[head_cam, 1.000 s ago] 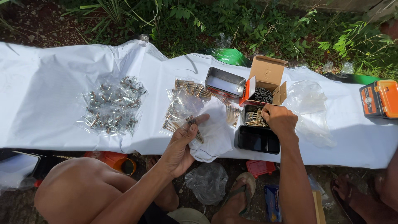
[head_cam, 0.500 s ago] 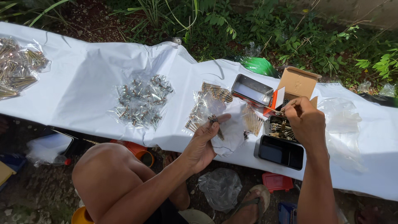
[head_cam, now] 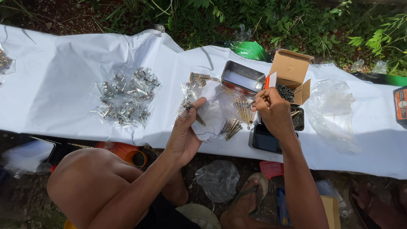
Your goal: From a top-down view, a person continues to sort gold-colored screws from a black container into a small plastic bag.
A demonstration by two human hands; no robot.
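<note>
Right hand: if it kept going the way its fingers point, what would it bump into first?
Probably the open cardboard box of dark screws just beyond the right hand, though depth is hard to judge from above.

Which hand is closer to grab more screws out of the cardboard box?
The right hand, probably. It hovers right beside the open cardboard box of dark screws; the left hand is farther off, holding a clear bag.

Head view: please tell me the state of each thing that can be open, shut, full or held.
Brown cardboard box: open, dark screws inside.
Silver metal tin: open, looks empty.
Small clear plastic bag: held open by left hand.
Brass-coloured screws: pinched in right hand fingers.
Clear packets of silver fittings: lying heaped on white sheet.
</note>
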